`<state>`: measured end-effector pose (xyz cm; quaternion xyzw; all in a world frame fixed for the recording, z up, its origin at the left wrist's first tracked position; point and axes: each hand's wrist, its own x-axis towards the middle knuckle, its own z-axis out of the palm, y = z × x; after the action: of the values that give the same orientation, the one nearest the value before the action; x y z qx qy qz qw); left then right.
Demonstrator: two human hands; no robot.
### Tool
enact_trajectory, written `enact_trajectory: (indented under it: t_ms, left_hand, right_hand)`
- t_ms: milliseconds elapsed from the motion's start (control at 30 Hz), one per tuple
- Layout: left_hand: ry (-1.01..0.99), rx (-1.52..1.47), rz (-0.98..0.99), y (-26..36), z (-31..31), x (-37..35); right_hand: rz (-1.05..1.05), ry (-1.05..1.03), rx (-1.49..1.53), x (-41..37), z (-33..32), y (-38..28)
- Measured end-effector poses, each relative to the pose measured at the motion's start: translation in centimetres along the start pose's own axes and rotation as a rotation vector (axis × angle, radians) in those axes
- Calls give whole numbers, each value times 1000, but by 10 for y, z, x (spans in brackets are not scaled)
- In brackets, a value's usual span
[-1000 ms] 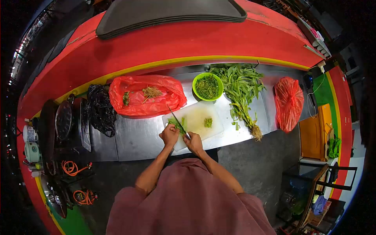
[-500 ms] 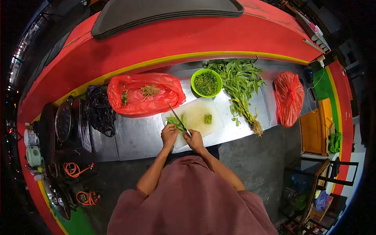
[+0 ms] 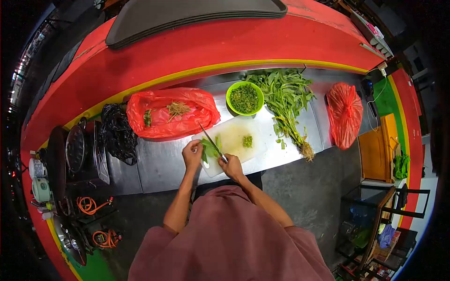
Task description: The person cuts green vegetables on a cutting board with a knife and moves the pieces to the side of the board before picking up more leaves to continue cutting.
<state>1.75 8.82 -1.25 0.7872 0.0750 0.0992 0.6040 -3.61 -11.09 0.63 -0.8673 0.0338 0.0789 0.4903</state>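
My right hand (image 3: 231, 167) is wrapped round the handle of a knife (image 3: 212, 142), whose blade points up and left over the white cutting board (image 3: 256, 149). Green leaves (image 3: 209, 148) lie under and beside the blade. At the board's left edge is my left hand (image 3: 192, 155), its fingers curled together beside the leaves; whether they pinch something is too small to tell. A small heap of chopped greens (image 3: 247, 141) sits on the board's right part. Behind the board stands a green bowl (image 3: 260, 110) filled with chopped greens.
An open red bag (image 3: 164, 130) holding root scraps and a black bag (image 3: 118, 136) lie left on the metal counter (image 3: 161, 164). Right of the bowl is a bunch of leafy stems (image 3: 288, 103) with roots, then a tied red bag (image 3: 344, 116). Black trays (image 3: 197, 14) rest on the ledge.
My left hand has moved left and slightly up, away from the leaves under the knife. The leaves lie more spread out. My right hand keeps the knife in nearly the same place.
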Motion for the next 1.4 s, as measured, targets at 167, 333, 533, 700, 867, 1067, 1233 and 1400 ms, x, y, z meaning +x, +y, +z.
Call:
enact_trajectory:
  t_ms: [167, 333, 533, 700, 867, 1067, 1233, 1400]
  left_hand:
    - [149, -524, -505, 62, -15, 1]
    - [-220, -570, -827, 31, -9, -51]
    - [-193, -170, -683, 15, 24, -64]
    - [-100, -69, -621, 7, 35, -59]
    - [-70, -80, -621, -3, 38, -60]
    - [-57, -27, -598, 9, 39, -60]
    - [-55, -15, -616, 5, 40, -60]
    - [-88, -15, -564, -5, 38, -61]
  right_hand:
    - [-5, -5, 0, 0, 2, 4]
    - [15, -15, 17, 2, 1, 3]
    - [-74, 17, -37, 0, -2, 0]
    - [0, -17, 20, 3, 0, 7]
    - [10, -57, 36, 2, -4, 3]
    - [-65, -9, 83, 0, -1, 5]
    - [-25, -12, -40, -1, -1, 0]
    - [-5, 16, -59, -2, 3, -3]
